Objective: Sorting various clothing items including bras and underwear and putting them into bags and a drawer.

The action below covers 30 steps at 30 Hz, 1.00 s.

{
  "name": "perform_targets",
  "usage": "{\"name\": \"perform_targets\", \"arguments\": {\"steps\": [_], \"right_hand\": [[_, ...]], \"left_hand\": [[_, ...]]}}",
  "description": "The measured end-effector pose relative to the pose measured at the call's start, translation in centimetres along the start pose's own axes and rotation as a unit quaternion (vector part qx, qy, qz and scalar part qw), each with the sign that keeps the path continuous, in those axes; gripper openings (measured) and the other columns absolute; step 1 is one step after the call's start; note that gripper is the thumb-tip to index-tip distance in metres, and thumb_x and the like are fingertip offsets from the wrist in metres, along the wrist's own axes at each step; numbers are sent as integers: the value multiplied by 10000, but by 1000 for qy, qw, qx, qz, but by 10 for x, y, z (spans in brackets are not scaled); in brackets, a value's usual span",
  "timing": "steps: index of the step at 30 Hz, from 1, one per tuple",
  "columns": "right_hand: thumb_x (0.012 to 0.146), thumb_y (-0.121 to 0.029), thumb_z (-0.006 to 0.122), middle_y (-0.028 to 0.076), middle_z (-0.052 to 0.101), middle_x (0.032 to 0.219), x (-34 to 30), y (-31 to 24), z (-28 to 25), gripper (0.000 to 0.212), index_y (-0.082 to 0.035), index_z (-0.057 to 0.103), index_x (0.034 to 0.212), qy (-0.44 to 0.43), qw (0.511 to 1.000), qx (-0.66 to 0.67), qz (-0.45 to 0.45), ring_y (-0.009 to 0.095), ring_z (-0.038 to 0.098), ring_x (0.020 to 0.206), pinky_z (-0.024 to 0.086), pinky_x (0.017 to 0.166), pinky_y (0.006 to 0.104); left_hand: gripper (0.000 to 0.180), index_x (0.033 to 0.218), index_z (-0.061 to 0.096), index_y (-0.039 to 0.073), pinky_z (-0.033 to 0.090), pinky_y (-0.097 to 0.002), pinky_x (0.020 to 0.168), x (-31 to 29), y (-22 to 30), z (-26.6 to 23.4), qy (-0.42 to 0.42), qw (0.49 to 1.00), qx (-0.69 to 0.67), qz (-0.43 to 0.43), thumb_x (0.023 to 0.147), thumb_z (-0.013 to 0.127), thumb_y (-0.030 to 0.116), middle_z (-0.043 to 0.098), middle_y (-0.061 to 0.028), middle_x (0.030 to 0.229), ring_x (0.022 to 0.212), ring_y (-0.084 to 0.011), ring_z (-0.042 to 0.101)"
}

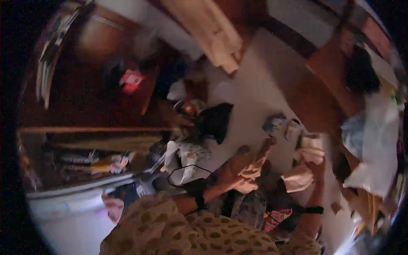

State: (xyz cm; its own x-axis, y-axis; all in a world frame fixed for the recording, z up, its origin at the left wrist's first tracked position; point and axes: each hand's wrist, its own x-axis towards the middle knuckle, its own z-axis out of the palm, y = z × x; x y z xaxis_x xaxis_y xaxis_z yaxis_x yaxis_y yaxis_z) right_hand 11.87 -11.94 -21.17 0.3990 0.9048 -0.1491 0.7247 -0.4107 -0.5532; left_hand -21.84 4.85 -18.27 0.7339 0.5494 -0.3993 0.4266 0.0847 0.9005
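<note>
My left hand reaches in from the lower middle, palm partly turned up, with blurred fingers apart and one stretched toward the upper right. I make out nothing held in it. A dark band circles that wrist. To its right, my right hand is closed on a pale pink cloth, part of which hangs toward my left hand. Its fingers are mostly hidden by the folds. A dark band is on the right wrist too. Below the hands, a red patterned item lies near my lap.
A dark brown desk with a red item on it fills the left, above an open shelf. A black bag-like thing lies ahead on the pale floor. Pale cloth hangs at the right.
</note>
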Motion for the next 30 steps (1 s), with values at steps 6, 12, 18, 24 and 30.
{"name": "perform_targets", "arguments": {"steps": [6, 12, 18, 24, 30], "right_hand": [[609, -216, 750, 196, 482, 1093, 44, 108, 33, 741, -110, 348, 1222, -36, 994, -56, 87, 248, 539, 890, 394, 881, 356], [605, -212, 753, 197, 472, 1114, 68, 157, 62, 785, -108, 317, 1249, -42, 988, -69, 128, 251, 535, 909, 381, 901, 358], [601, -208, 756, 197, 462, 1136, 72, 208, 73, 828, -107, 286, 1275, 3, 987, -33, 156, 253, 532, 929, 368, 921, 360], [605, -144, 750, 187, 421, 1209, 99, 174, 80, 991, -114, 105, 1357, 110, 973, 103, 175, 262, 511, 1002, 412, 889, 369], [608, 10, 719, 166, 455, 1178, 92, 114, 7, 1076, -146, -18, 1377, 6, 658, 679, 326, 235, 518, 985, 494, 741, 335]], "left_hand": [[677, 1236, 360, 52, 396, -383, 890, 21, 17, 10, 63, 998, -22, -24, 653, 677, 183, 479, -115, 1152, 1032, -241, 499], [639, 1192, 422, 57, 367, -397, 928, 24, -26, -2, 97, 994, 51, -12, 619, 695, 131, 499, -107, 1136, 1052, -238, 485], [613, 1228, 393, 82, 398, -359, 878, 46, -13, -5, -65, 969, 236, 33, 696, 657, 236, 499, -138, 1128, 1008, -288, 510], [641, 1231, 389, 60, 385, -352, 888, 24, -97, -23, 23, 973, 216, -82, 682, 663, 246, 495, -143, 1144, 1036, -283, 496], [623, 1232, 379, 27, 344, -377, 925, 35, -99, -6, 19, 978, 171, -116, 682, 623, 188, 429, -158, 1236, 1113, -301, 434]]}}
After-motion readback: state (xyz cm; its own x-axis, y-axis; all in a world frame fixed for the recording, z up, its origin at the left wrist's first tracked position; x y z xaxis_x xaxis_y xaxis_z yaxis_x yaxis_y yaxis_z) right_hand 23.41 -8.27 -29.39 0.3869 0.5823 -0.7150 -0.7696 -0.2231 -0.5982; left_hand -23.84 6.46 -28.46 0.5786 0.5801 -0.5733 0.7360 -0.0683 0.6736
